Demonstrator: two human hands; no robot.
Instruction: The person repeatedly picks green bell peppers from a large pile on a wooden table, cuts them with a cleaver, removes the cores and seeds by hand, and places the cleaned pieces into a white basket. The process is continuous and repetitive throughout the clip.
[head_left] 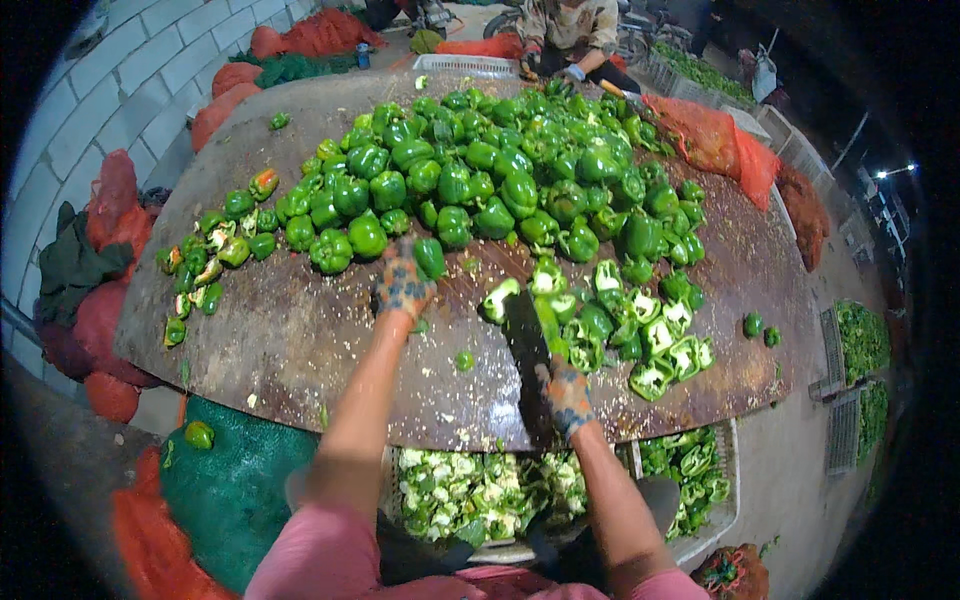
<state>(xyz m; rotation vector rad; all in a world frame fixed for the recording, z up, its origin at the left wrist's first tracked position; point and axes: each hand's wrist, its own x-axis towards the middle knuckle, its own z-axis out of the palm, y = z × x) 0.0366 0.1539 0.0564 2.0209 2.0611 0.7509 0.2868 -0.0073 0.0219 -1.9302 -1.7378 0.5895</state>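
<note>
My left hand, in a patterned work glove, has its fingers closed against the side of a whole green bell pepper at the near edge of the pile; the fingertips are blurred. In my gloved right hand is a broad-bladed knife, its dark blade angled away from me over the board. Just beyond and right of the blade lie cut bell pepper halves, pale insides showing. The large pile of whole bell peppers covers the far middle of the wooden tabletop.
Below the table's near edge stand a crate of pepper scraps and a crate of cut green peppers. Discarded pepper pieces lie at left. Across the table sits another person. Red mesh sacks line the block wall.
</note>
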